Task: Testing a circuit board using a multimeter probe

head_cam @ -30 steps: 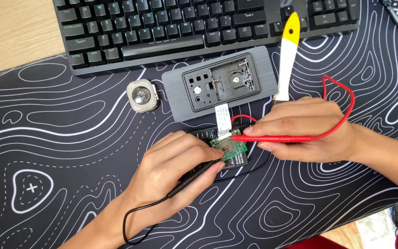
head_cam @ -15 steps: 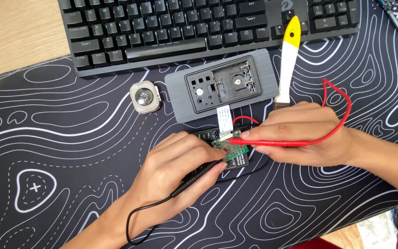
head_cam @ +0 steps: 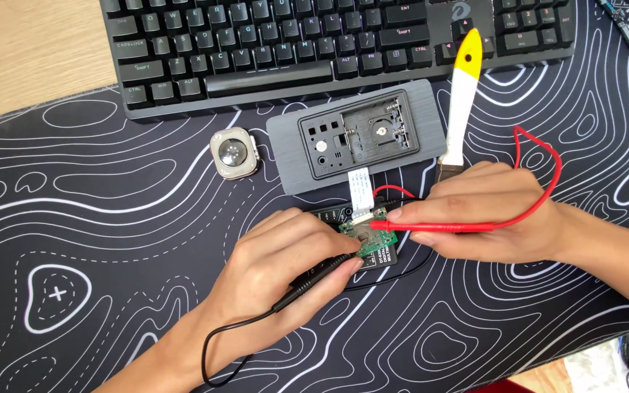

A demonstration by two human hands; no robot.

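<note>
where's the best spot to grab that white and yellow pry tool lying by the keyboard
Probably the white middle of the white and yellow plastic pry tool, pinched across its narrow width from above. It lies flat, yellow tip over the black keyboard; its lower metal end sits beside the right hand, so come from the upper right.

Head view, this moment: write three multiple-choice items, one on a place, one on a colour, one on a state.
1. Where does the small round silver part lie?
A. left of the grey housing
B. on the keyboard
C. under the right hand

2. What colour is the probe in the right hand?
A. black
B. red
C. yellow

3. How is the left hand occupied?
A. resting empty
B. pressing keys
C. holding a black probe to the circuit board

Answers: 1 A, it sits on the mat just left of the housing. 2 B, probe and lead are red. 3 C, the fingers grip the black probe, its tip at the board.
</note>
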